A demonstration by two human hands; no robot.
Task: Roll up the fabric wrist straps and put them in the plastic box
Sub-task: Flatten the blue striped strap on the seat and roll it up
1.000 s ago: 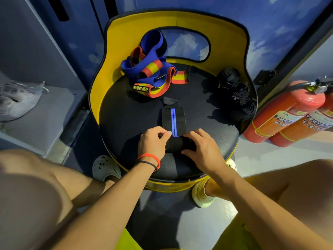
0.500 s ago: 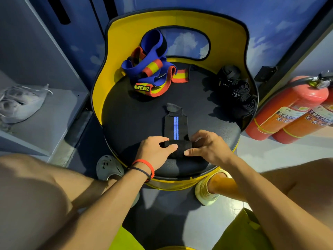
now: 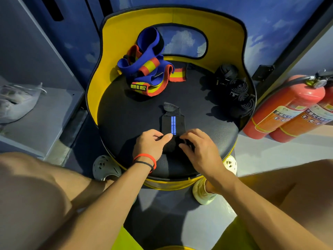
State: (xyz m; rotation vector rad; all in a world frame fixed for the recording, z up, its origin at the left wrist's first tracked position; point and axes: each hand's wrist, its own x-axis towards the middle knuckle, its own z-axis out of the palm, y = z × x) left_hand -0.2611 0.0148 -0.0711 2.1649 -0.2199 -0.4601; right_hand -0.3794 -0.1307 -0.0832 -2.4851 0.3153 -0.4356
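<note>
A black wrist strap with a blue centre stripe (image 3: 173,123) lies on the black seat of a yellow chair (image 3: 126,120). Its near end is wound into a roll under my fingers. My left hand (image 3: 149,144) and my right hand (image 3: 199,147) both grip that roll from either side. The flat tail with a small tab points away from me. Three rolled black straps (image 3: 236,91) sit at the seat's right edge. A loose pile of blue, red and yellow straps (image 3: 147,73) lies at the back left. No plastic box is in view.
Two red fire extinguishers (image 3: 288,109) lean on the right. A grey shelf (image 3: 41,120) with a plastic bag (image 3: 16,101) stands on the left. My bare knees and pale shoes (image 3: 106,167) flank the chair below.
The roll has grown and the flat tail has shortened as both hands wound the strap away from me. My fingers have closed in over the roll.
</note>
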